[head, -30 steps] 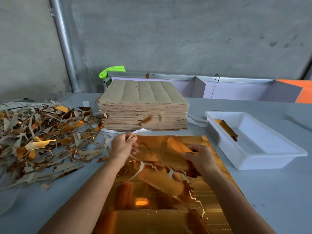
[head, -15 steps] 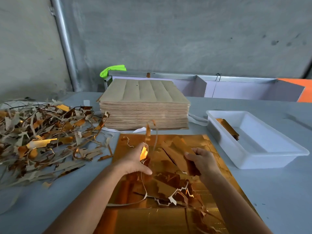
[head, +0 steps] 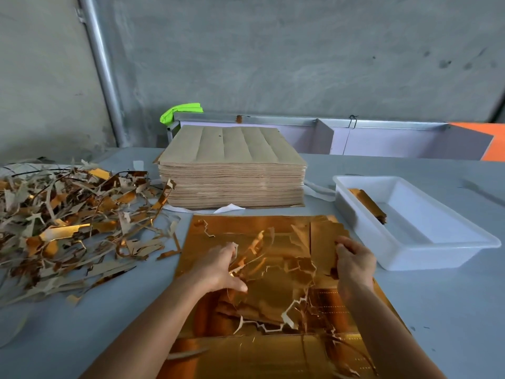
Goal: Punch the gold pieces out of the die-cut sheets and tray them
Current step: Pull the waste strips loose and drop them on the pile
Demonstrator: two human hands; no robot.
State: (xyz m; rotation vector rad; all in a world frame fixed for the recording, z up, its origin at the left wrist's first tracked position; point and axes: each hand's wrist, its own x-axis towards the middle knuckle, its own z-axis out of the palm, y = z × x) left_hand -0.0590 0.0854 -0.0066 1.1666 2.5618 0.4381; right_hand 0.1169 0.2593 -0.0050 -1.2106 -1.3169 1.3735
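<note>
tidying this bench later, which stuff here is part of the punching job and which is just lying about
Job:
gold sheet
gold pieces, held in right hand
left hand, on the torn sheet
white tray, with pieces inside
brown stack
scrap pile

Lying about:
green item
metal frame
pipe

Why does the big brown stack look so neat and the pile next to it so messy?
The brown stack is whole flat sheets, edges squared, standing tall. The scrap pile is torn strips lying tangled, low and spread wide. The stack shows only dull brown; the scraps flash gold among brown. Both sit on the table.
</note>
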